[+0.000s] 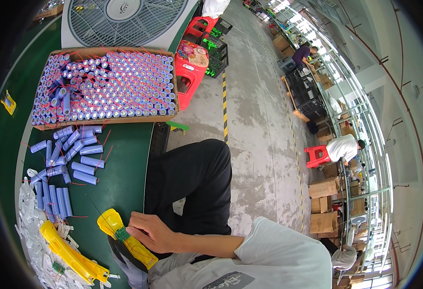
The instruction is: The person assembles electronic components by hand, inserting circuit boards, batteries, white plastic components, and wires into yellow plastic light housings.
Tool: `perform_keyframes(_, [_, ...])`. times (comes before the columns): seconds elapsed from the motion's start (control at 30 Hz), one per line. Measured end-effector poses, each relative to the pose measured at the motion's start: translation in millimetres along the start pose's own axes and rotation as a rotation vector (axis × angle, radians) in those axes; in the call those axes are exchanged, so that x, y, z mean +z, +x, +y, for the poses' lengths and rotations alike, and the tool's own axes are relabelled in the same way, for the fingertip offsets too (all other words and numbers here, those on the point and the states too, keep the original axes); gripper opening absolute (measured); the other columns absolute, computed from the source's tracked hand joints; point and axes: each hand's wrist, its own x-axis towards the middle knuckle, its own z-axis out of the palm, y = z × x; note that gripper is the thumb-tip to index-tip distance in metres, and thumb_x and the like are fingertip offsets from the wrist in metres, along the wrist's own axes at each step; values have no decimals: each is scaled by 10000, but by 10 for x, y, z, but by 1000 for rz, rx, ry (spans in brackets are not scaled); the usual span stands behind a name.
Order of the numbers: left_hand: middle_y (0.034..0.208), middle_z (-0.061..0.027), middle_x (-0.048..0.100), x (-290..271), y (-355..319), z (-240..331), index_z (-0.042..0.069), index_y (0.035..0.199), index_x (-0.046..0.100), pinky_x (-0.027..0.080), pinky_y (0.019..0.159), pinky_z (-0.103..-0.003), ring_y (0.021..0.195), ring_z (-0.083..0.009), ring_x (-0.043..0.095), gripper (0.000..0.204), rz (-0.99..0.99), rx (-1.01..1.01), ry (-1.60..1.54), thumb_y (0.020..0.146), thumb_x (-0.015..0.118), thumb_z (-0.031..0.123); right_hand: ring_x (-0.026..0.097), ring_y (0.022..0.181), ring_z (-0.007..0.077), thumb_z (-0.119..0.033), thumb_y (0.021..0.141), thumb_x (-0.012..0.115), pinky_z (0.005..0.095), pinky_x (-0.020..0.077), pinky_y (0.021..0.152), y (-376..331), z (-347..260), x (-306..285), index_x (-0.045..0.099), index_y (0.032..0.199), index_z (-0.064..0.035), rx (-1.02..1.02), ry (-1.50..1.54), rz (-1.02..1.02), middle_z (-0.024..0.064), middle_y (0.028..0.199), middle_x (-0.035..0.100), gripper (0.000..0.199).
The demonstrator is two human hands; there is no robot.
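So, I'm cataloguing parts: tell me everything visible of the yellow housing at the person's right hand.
The yellow housing is long, narrow and plastic-looking, with a rounded upper end. It slants from upper left to lower right at the edge of the green table. A green circuit board lies across its middle; a thin dark wire crosses its upper end. The right hand is at the board; dark material borders the housing's left.

Bright pic; glare upper R; edges bent, corners blk.

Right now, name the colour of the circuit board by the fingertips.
Green circuit board, clearest in the head view.
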Motion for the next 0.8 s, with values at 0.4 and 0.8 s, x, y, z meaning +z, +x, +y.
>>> perform_keyframes(0.4, [1006,-110,609,126,407,859,-59,1312,418,455,813,-287,918,-123,539,417,-134,-216,-590,1000,394,217,383,557,186,-67,917,519,312,309,515,100,21,-149,452,692,-2,-26,-43,99,83,639,402,244])
perform_keyframes(0.8, [1120,-58,570,95,365,852,15,1371,392,463,832,-277,956,-108,550,495,-116,-272,-805,1020,349,362,371,520,121,-61,884,569,269,283,475,127,-68,-49,484,683,-22,-149,-104,134,47,628,446,222])
